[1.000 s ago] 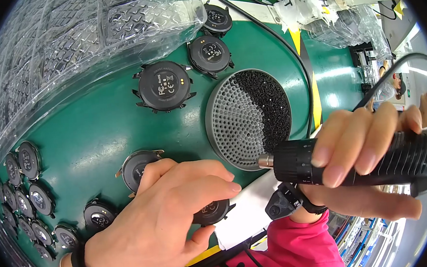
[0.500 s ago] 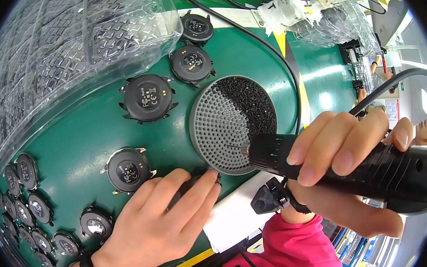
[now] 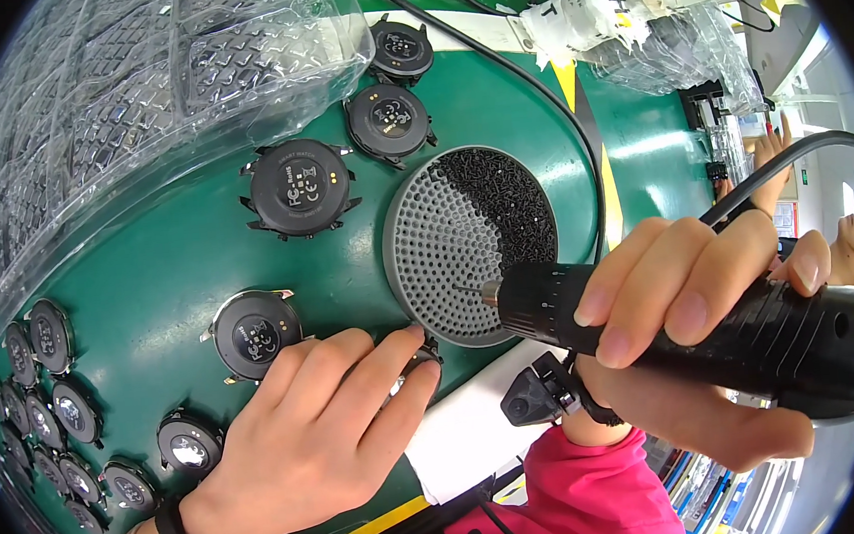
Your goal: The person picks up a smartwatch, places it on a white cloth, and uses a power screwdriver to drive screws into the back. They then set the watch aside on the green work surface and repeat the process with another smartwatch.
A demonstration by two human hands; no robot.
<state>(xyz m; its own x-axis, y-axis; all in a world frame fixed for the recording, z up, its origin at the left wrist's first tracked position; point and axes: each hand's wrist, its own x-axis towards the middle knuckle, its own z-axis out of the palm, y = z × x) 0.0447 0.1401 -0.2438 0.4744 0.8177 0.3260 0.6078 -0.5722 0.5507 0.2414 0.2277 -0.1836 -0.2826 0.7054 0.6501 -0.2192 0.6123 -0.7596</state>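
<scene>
My right hand [image 3: 690,296] is wrapped around a black electric screwdriver [image 3: 550,302]. Its thin bit points left, over the lower part of a round grey screw tray [image 3: 402,269]. Small black screws [image 3: 512,205] are heaped on the tray's upper right side; many holes elsewhere show bare. My left hand [image 3: 310,437] is closed on a dark round watch case [image 3: 429,357] by the tray's lower left edge. Fingers hide most of that case. Just beyond this hand, another watch case [image 3: 255,336] lies back side up on the green table.
Several watch cases [image 3: 77,410] crowd the lower left, and others [image 3: 301,189] lie above. Clear plastic trays [image 3: 181,75] are stacked at the upper left. A black cable [image 3: 555,106] curves past the screw tray. White paper [image 3: 470,434] lies near me; a person's arm [image 3: 770,165] shows far right.
My left fingers have shifted slightly on the watch case, with the index finger more bent. The screwdriver stays almost where it was. In the background, a person's arm has risen.
</scene>
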